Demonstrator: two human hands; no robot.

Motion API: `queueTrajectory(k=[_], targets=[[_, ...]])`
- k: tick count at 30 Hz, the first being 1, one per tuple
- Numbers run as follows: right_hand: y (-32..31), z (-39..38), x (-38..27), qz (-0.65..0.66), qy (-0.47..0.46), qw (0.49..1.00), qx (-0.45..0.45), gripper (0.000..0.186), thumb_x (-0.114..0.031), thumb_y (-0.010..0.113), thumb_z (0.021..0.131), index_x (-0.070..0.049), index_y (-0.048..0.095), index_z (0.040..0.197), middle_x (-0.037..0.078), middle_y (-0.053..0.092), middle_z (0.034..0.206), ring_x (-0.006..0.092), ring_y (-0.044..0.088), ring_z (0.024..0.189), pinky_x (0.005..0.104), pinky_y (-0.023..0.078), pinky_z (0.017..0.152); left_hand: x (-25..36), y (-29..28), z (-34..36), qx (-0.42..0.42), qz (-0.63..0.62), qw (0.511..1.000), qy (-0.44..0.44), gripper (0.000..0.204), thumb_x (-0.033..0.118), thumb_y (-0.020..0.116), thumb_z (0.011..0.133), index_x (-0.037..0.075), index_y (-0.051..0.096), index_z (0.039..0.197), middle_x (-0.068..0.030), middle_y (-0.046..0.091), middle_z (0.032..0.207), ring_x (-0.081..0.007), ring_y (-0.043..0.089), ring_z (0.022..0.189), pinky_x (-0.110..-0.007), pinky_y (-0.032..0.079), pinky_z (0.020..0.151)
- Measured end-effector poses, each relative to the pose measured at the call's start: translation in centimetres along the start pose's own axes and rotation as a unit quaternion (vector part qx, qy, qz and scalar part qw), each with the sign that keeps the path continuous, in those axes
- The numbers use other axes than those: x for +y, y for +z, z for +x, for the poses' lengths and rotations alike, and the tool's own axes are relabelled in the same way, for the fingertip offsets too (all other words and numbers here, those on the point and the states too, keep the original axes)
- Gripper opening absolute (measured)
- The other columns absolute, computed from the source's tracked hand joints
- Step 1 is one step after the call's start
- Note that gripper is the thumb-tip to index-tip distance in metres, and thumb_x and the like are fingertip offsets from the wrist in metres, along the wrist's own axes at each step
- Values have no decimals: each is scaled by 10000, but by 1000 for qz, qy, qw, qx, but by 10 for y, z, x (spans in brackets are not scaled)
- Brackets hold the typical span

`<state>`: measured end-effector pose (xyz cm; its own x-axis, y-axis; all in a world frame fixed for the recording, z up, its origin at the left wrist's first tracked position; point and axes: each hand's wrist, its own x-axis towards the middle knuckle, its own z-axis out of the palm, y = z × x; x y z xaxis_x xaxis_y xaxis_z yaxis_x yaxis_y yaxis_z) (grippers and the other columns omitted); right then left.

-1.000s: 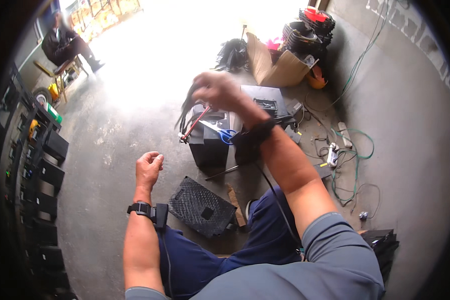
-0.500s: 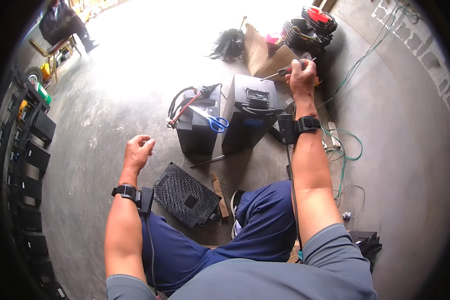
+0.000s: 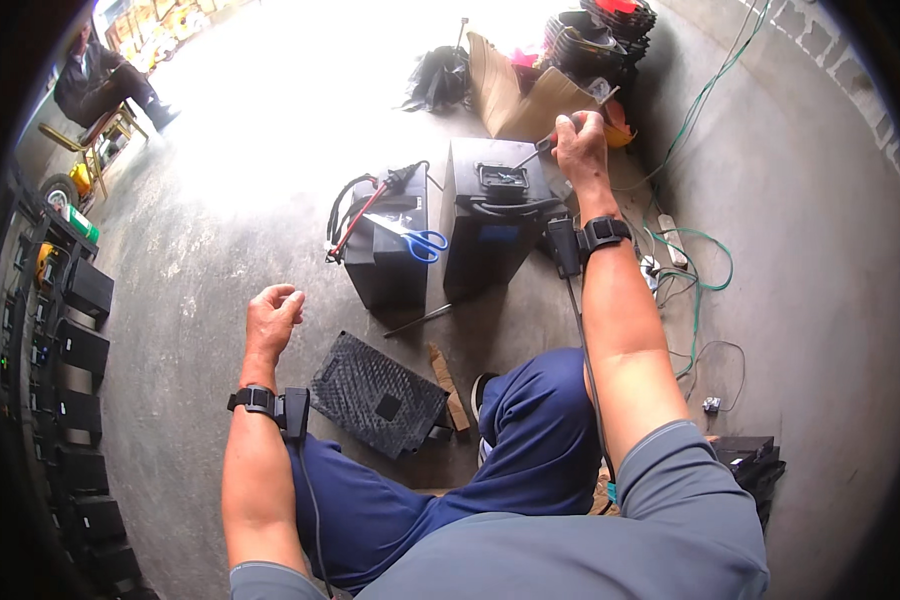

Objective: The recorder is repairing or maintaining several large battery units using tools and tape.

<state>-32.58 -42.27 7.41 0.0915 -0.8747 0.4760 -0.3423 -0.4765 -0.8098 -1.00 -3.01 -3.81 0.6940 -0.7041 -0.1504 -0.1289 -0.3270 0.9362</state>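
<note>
My right hand [image 3: 582, 147] grips a screwdriver [image 3: 540, 152], its shaft angled down toward the recessed black fitting [image 3: 502, 177] atop the right black box [image 3: 491, 255]; whether it touches is unclear. The left black box [image 3: 384, 280] carries black and red cables [image 3: 358, 222] and blue-handled scissors [image 3: 423, 241]. Hanging in the air left of both boxes, my left hand [image 3: 274, 318] has loosely curled fingers, slightly apart, holding nothing. A long thin metal tool [image 3: 417, 321] lies on the floor in front of the boxes, with a textured black panel [image 3: 355, 385] nearer my legs.
Black units [image 3: 84, 348] line the left side. Another person [image 3: 120, 80] sits on a chair at the back left. Cardboard [image 3: 500, 95], black bags [image 3: 435, 80] and stacked black items [image 3: 595, 40] are behind the boxes. Cables and a power strip [image 3: 672, 240] lie at right.
My right hand swung right from above the left box, where it was near the cables, and holds the screwdriver beside the right box, now slightly lower. My left hand stayed low on the left.
</note>
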Motion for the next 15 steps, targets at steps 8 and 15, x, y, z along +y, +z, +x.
queueTrajectory(k=[8, 15], targets=[[10, 4, 12, -46, -2, 999, 2, 372, -344, 578, 899, -25, 509, 1078, 228, 677, 891, 406, 672, 874, 452, 512, 832, -7, -2, 5, -5, -2, 1000, 0, 338, 162, 712, 880, -57, 632, 1125, -112, 692, 886, -141, 655, 717, -273, 548, 629], [15, -1, 6, -41, -8, 999, -11, 363, -337, 589, 895, -29, 513, 1072, 243, 667, 917, 420, 662, 897, 456, 510, 841, -4, -3, 1, 3, 1, 1000, -6, 336, 161, 715, 876, -52, 634, 1122, -100, 692, 857, -136, 649, 683, -268, 530, 606]])
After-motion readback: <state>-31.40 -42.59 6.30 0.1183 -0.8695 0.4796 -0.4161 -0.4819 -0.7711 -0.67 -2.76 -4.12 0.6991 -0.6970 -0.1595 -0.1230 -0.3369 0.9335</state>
